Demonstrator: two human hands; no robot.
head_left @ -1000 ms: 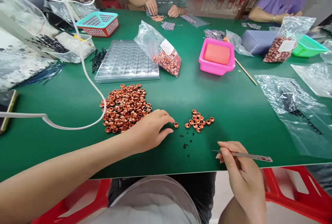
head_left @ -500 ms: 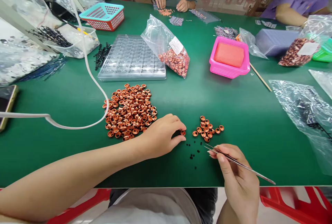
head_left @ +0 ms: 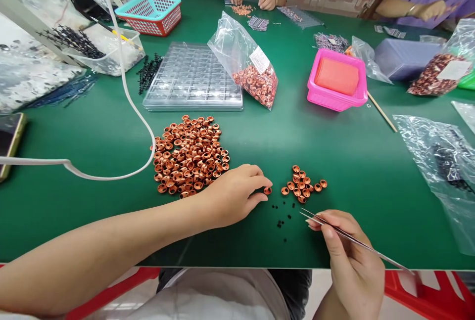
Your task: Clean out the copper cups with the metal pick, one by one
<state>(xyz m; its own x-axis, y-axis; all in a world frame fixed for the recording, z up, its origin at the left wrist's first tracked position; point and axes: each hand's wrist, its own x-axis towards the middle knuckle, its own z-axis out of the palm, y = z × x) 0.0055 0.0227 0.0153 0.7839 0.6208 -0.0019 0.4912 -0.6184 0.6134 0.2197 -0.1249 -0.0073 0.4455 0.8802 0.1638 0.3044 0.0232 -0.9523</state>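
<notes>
My left hand [head_left: 237, 192] has its thumb and index finger closed round one small copper-coloured cup with a dark hole [head_left: 267, 191], low over the table. Behind that wrist spreads a large pile of the same cups [head_left: 189, 157]. A smaller group of cups [head_left: 302, 189] lies to the right of my left fingertips. My right hand [head_left: 351, 251] grips metal tweezers [head_left: 356, 242], their two tips slightly apart and pointing left, nothing visible between them. Several tiny black pieces [head_left: 281, 223] are scattered on the table between my hands.
Behind the piles are a clear compartment tray [head_left: 193, 85], a bag of copper cups [head_left: 256, 80] and a pink basket with an orange block [head_left: 336, 102]. A white cable [head_left: 128, 92] crosses the left side. Two people sit across the green table [head_left: 274, 137].
The whole view has shifted slightly. My right hand with the tweezers has moved a little right, away from the black pieces. The left hand keeps its grip on the cup.
</notes>
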